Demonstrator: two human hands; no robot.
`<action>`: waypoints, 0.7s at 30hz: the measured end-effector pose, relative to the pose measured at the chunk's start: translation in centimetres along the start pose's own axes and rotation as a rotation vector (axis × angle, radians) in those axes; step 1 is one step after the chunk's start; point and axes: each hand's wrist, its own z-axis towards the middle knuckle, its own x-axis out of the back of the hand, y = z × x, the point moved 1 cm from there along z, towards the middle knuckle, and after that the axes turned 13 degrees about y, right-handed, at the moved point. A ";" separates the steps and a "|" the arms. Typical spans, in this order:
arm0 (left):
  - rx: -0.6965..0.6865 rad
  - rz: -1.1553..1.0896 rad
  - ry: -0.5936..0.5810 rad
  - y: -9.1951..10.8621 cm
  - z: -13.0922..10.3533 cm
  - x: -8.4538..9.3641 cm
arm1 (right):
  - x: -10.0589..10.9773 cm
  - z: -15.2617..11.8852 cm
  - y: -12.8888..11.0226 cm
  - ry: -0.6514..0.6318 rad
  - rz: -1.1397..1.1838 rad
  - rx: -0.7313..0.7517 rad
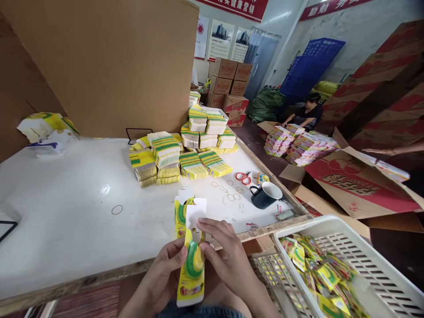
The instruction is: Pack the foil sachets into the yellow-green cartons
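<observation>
A yellow and green carton (192, 274) with a raised white flap stands upright between my hands, at the front edge of the white table (109, 238). My left hand (165, 265) grips its left side, thumb across the front. Around the right side and the open top are the closed fingers of my right hand (225, 247); whether anything small is between them and the carton is hidden. Just behind, another yellow carton (180, 216) shows on the table. Stacks of flat cartons (165, 154) lie farther back.
Red scissors (243, 178), rubber bands (232, 197) and a dark mug (265, 196) sit at the table's right. A white basket (334, 221) of yellow packets is at lower right. Beyond are open boxes (361, 183) and a seated person (308, 115); another person's arm enters at right.
</observation>
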 end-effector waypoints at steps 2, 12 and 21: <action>0.000 0.009 0.014 0.1 -0.1 0.1 | -0.1 -0.2 0.1 0.022 0.013 -0.027; -0.255 0.095 0.246 -0.6 0.6 -0.4 | -3.4 -1.9 -0.1 0.242 0.175 -0.420; -0.428 0.292 0.318 -0.6 0.3 -0.3 | -3.1 -2.3 1.1 0.321 0.438 -0.562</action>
